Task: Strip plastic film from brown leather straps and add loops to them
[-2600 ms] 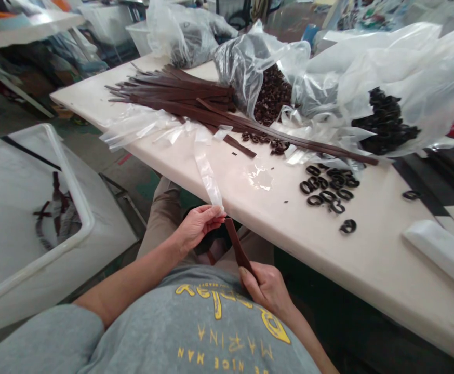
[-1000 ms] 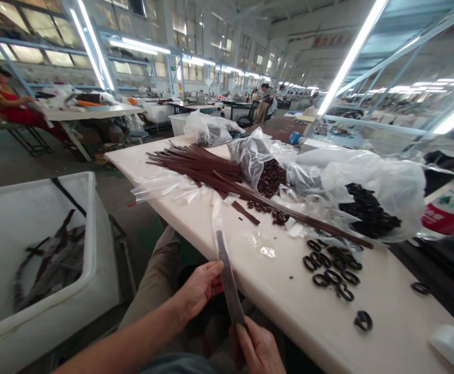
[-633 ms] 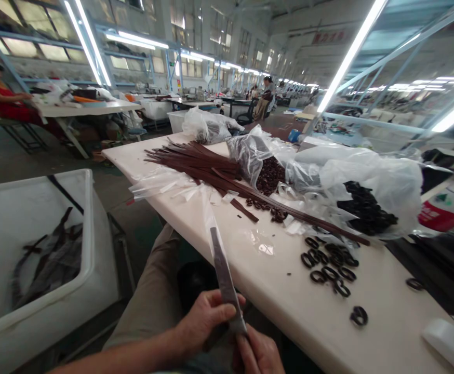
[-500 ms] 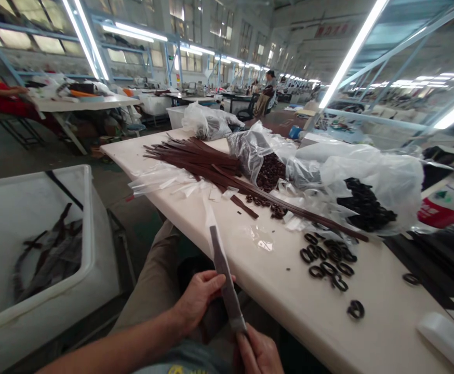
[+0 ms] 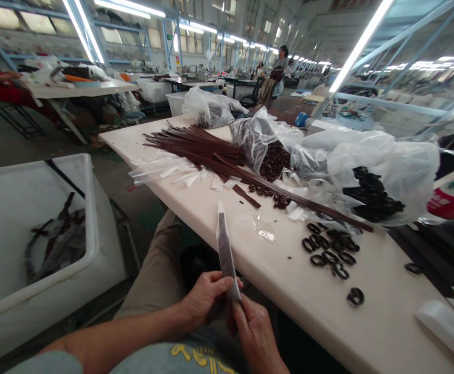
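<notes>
A dark strap in a clear plastic sleeve [image 5: 225, 249] slants up from my hands, its far end over the table's near edge. My left hand [image 5: 207, 295] is closed on it, thumb on top. Close below, my right hand [image 5: 253, 323] grips its lower end, fingers wrapped round; the part inside that hand is hidden. On the white table [image 5: 289, 291] lie a bundle of long brown straps [image 5: 207, 148], several clear plastic sleeves [image 5: 164, 169] and a short brown strap piece [image 5: 246, 196]. Several black loops [image 5: 330, 249] are scattered to the right.
A white bin [image 5: 90, 218] on the left holds sleeved straps [image 5: 61, 241]. Plastic bags of brown loops [image 5: 276, 160] and black loops [image 5: 373, 195] stand along the table's back. A white roll [image 5: 447, 332] lies at the near right. A person [image 5: 279, 67] stands farther off; another sits far left.
My right hand has moved up the strap, closer to my left hand. Less loose white film now extends beyond the strap's far end. The camera view has tilted down slightly.
</notes>
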Demonstrator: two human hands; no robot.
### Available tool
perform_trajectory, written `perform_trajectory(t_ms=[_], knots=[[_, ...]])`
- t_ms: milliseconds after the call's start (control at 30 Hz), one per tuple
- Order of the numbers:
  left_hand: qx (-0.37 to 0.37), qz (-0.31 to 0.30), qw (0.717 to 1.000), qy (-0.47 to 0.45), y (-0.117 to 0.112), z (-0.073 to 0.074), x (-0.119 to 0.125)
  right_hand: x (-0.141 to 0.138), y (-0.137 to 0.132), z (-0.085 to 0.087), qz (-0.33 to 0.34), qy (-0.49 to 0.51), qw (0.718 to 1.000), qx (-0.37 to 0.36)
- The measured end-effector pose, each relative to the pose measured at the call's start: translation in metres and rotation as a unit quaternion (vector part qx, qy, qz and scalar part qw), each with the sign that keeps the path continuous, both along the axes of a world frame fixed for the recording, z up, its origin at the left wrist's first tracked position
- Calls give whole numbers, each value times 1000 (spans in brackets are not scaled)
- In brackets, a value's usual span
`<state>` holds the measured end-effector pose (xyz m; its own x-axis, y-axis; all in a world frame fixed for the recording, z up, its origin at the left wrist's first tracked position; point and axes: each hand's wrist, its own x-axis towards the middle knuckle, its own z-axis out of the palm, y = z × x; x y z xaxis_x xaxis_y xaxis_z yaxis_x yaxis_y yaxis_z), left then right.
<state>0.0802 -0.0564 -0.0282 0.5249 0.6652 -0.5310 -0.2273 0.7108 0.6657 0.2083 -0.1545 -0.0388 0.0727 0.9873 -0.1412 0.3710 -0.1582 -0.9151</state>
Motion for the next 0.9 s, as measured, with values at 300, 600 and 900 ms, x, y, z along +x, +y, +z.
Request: perform_trajectory(t_ms=[300,600,900], knots=[[24,66,997,-31,21,3,2,3,-6,-6,1,-43,999,-22],[31,117,991,-62,34,5,1,1,-5,-6,6,-41,999,-23],[-1,53,999,-2,7,1,-6,-1,-1,-6,22,-59,998,-19]])
